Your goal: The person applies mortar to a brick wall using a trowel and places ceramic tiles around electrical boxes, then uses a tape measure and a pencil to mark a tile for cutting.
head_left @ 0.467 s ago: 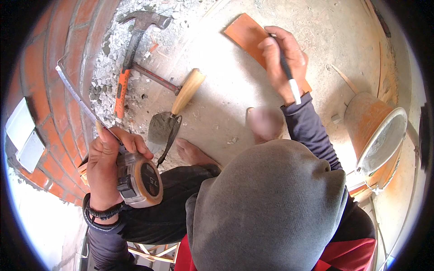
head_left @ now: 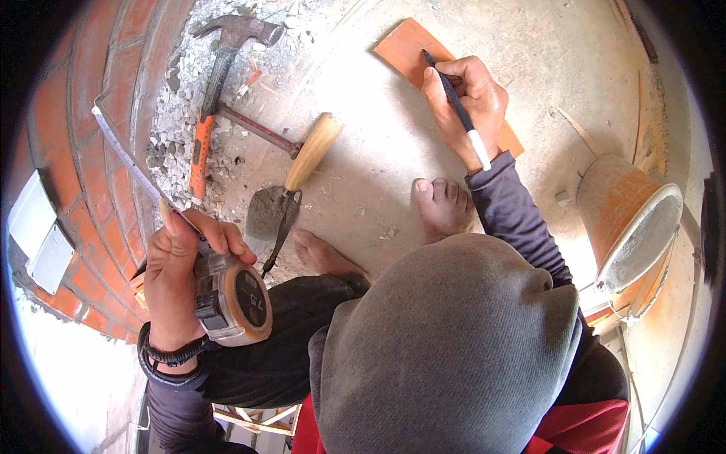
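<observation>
My left hand (head_left: 170,280) is closed round a clear-and-orange tape measure (head_left: 233,303). Its pale blade (head_left: 128,159) runs out from my fingers up and left, across the brick wall. On the right, a black pen with a white end (head_left: 452,97) is pinched in my right hand (head_left: 480,110). The pen's dark tip touches or hovers just over a flat orange brick tile (head_left: 401,49) lying on the floor; I cannot tell which. My right hand and wrist cover the middle of that tile.
A claw hammer (head_left: 219,76) lies on rubble at the left, near a rusty metal rod (head_left: 257,129). Closer in is a trowel (head_left: 268,212) with a wooden handle. A mortar-stained bucket (head_left: 624,212) lies tipped at the right. Along the left stands the brick wall (head_left: 76,151).
My right hand has shifted slightly down and left, and the pen's tip has come onto or just over the tile's upper part. My left hand and the tape measure have hardly moved.
</observation>
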`<action>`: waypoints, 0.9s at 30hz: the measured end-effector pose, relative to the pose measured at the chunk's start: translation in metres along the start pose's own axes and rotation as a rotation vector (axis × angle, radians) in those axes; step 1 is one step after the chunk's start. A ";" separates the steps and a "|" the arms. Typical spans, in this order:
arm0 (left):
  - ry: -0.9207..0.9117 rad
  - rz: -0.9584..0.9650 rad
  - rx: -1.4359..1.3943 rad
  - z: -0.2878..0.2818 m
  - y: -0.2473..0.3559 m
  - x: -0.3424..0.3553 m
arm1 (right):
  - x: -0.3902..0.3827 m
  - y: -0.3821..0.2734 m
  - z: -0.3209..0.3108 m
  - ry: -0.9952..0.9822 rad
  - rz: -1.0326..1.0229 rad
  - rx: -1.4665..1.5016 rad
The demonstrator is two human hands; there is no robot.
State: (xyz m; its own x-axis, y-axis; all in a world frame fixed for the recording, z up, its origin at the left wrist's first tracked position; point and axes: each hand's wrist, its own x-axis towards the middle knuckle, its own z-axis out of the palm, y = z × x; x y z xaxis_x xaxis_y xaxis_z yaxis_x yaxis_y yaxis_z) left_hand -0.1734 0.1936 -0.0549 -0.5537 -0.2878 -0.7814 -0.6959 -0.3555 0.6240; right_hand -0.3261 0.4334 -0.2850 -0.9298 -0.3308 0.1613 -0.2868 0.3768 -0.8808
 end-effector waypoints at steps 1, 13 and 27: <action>-0.004 -0.003 -0.001 0.001 0.001 0.000 | -0.001 0.001 0.000 0.002 0.000 -0.001; 0.019 -0.003 -0.004 0.002 0.001 0.001 | -0.001 0.000 0.000 -0.067 0.030 -0.010; 0.006 -0.008 0.023 0.002 0.001 0.002 | 0.000 -0.001 -0.001 -0.057 0.006 -0.021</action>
State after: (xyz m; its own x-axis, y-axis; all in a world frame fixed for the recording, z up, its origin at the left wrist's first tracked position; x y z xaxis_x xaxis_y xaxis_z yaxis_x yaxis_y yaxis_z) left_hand -0.1754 0.1944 -0.0558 -0.5458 -0.2902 -0.7860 -0.7103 -0.3374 0.6178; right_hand -0.3257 0.4344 -0.2834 -0.9170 -0.3773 0.1296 -0.2866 0.3970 -0.8719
